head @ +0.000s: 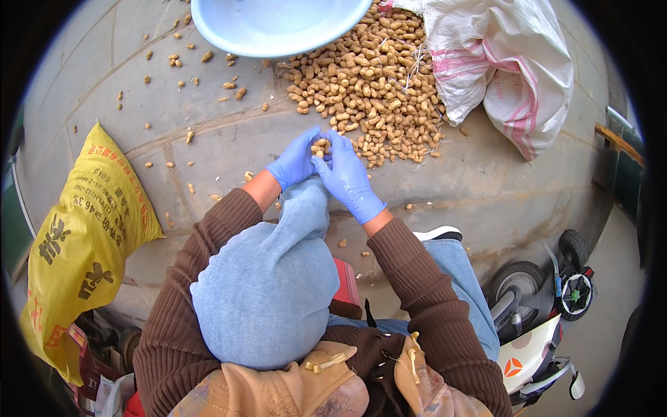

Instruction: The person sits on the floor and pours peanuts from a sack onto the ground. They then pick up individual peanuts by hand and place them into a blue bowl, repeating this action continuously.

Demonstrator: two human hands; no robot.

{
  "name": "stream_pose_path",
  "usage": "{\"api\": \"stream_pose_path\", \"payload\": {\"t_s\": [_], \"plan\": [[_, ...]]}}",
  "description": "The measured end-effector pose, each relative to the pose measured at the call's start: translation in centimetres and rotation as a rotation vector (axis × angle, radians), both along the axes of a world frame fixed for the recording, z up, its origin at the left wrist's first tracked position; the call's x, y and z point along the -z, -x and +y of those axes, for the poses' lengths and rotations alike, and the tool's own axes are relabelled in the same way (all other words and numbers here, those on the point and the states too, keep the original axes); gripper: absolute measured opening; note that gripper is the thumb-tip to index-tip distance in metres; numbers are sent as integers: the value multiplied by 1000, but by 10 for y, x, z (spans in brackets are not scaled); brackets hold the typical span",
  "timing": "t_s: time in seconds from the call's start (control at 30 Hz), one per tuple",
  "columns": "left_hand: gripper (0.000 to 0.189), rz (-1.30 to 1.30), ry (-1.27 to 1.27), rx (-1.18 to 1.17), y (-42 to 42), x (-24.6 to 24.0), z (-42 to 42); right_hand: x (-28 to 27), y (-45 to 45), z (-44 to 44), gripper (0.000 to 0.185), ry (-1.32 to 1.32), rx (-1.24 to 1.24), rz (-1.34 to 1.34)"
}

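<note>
Both my hands wear blue gloves and meet over my raised knee. My left hand (pixel 296 160) and my right hand (pixel 348 180) are curled around a few unshelled peanuts (pixel 320 148), which show between the fingers. How the grip on them is shared is partly hidden by the gloves. Just beyond the fingertips a large heap of unshelled peanuts (pixel 372 88) spreads over the stone paving. The rim of a light blue plastic basin (pixel 284 49) overlaps the heap's left edge, and its bare inner floor faces up.
A white woven sack (pixel 500 57) with pink stripes lies right of the heap. To the left leans a full yellow woven sack (pixel 99 208) bearing print. Loose peanuts dot the paving (pixel 234 135). A parked scooter (pixel 531 344) stands at lower right; a red object (pixel 345 281) shows beneath me.
</note>
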State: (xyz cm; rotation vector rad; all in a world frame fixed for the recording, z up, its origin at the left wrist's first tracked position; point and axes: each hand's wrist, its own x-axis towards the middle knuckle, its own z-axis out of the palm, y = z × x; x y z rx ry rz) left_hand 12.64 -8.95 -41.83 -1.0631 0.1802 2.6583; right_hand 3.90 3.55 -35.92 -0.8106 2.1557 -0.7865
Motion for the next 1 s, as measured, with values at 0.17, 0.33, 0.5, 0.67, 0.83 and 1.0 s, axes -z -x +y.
{"api": "stream_pose_path", "payload": {"t_s": [0.17, 0.33, 0.5, 0.67, 0.83, 1.0], "plan": [[31, -118, 17, -134, 8, -25, -29, 34, 34, 28, 19, -91, 209, 185], [37, 151, 315, -296, 66, -74, -102, 57, 46, 49, 13, -144, 26, 285], [52, 319, 255, -376, 97, -112, -117, 61, 39, 19, 18, -242, -174, 410], [62, 395, 74, -444, 90, -115, -111, 66, 37, 5, 24, -439, -352, 478], [74, 462, 324, -546, 99, -124, -151, 66, 36, 17, 23, -418, -385, 448], [61, -32, 1209, -397, 98, -99, -150, 71, 33, 30, 17, -373, -360, 508]]}}
